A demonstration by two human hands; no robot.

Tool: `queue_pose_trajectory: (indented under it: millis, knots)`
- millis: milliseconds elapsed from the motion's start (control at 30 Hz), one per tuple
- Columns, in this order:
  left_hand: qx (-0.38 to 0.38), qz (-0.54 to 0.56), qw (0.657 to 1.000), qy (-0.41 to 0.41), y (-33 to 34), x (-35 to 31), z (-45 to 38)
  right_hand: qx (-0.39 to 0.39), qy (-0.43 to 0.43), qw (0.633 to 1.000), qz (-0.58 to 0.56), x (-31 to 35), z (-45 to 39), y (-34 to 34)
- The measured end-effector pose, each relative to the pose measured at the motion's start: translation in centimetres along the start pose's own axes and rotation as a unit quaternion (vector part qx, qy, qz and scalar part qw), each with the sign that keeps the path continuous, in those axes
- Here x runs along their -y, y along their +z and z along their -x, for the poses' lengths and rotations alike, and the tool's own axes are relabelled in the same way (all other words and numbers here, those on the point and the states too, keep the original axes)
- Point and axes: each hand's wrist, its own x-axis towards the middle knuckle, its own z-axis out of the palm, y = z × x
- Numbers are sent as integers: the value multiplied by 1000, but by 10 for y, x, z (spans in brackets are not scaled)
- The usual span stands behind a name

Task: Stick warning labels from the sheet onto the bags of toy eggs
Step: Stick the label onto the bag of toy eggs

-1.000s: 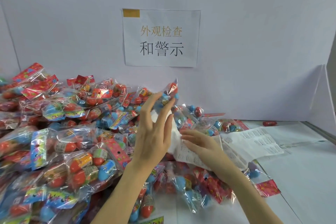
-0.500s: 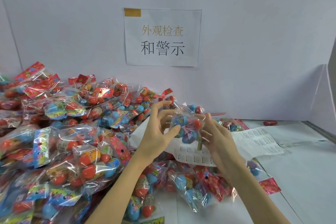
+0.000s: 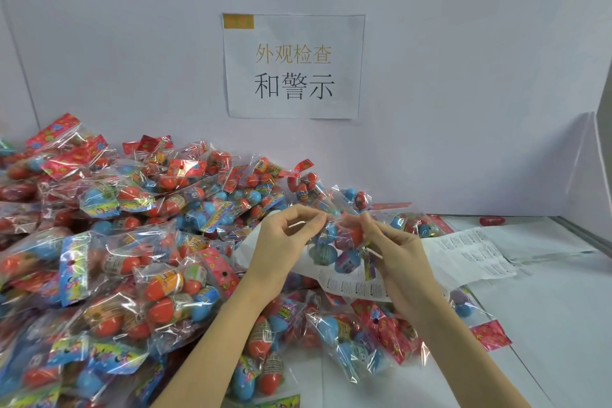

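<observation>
Held bag [image 3: 341,242]: crinkly clear film, glossy rounded eggs inside; pinched at top by left hand [image 3: 281,242] and right hand [image 3: 394,248].
Label sheet [image 3: 463,255]: thin printed paper, lying beneath the held bag.

Back wall [image 3: 463,60]: plain pale lavender-white panel behind the paper sign.
Paper sign [image 3: 293,66]: white sheet fixed flat on the back wall, Chinese characters, small yellow patch in its top left corner.
Side panel [image 3: 601,156]: right of the sign, meeting the back wall.
Table [image 3: 546,325]: white, below the sign.
Light: soft, even.
</observation>
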Motion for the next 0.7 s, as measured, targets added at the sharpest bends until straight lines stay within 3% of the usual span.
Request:
queue_pose_trajectory:
  millis: [233,500,600,700]
  knots:
    - [-99,40,994,-35,-6,4,-5,51,0,995,80,-4,-2,-1]
    - [-67,187,977,-73,-3,-1,-7,-49,-32,996,60,-13,-8,-1]
    - [-55,153,985,-62,-1,3,-7,-57,-56,993,82,-14,-7,2]
    - [3,136,989,-55,-1,8,-6,-54,-80,986,133,-13,-5,0]
